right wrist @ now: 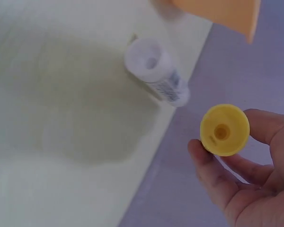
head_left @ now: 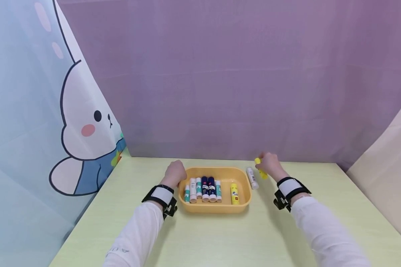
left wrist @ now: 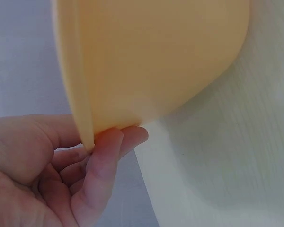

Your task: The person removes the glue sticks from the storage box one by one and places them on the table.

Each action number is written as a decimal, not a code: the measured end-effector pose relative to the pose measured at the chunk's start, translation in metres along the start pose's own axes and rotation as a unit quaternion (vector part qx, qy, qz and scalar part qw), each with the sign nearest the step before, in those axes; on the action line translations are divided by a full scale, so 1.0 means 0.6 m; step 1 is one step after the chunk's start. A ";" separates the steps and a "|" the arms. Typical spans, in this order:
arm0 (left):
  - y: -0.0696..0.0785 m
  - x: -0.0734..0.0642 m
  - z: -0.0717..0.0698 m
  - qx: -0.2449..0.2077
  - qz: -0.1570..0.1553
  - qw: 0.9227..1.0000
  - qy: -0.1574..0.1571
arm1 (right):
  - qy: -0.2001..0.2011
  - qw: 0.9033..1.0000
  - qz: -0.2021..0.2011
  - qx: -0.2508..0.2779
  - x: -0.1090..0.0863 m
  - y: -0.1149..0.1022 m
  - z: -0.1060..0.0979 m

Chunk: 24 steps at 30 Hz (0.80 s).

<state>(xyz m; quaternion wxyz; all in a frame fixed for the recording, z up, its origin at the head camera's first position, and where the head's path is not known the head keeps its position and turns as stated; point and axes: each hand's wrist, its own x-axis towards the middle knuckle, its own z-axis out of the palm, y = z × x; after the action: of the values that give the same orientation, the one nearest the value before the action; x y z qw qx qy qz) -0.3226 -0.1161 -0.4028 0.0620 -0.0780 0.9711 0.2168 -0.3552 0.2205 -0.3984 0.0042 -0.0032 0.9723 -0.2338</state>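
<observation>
A shallow orange-yellow tray (head_left: pixel 215 208) sits on the table with several glue sticks in it. My left hand (head_left: pixel 175 174) pinches the tray's rim at its far left corner, thumb and fingers on either side of the wall. To the right of the tray, my right hand (head_left: pixel 270 165) holds a yellow glue stick (right wrist: pixel 224 130) between thumb and fingers, its round end facing the right wrist camera. A white glue stick (head_left: pixel 252 178) lies on the table between the tray and that hand. Inside the tray, another yellow glue stick (head_left: pixel 234 194) lies toward the right.
White-and-teal glue sticks and dark blue glue sticks (head_left: pixel 208 189) lie side by side in the tray's left and middle part. The pale green table (head_left: pixel 220 241) ends at a purple cloth (head_left: pixel 220 92) behind the tray. A curtain with a cartoon figure (head_left: pixel 83 126) hangs at left.
</observation>
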 end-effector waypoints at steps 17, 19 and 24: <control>0.004 0.000 0.004 -0.004 0.001 1.000 -0.002 | 0.004 1.000 0.021 0.015 0.002 0.056 0.059; 0.004 0.001 0.006 -0.005 0.004 1.000 0.000 | 0.009 1.000 0.019 0.012 0.001 0.060 0.061; 0.005 0.001 0.008 -0.011 0.005 1.000 -0.003 | 0.009 0.999 0.031 0.010 0.003 0.063 0.066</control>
<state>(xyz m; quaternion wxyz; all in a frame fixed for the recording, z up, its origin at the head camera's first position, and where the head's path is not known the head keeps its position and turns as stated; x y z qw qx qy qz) -0.3237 -0.1113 -0.4056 0.0626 -0.0731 0.9690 0.2275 -0.3569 0.2360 -0.4511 0.0031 0.0294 0.9695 -0.2431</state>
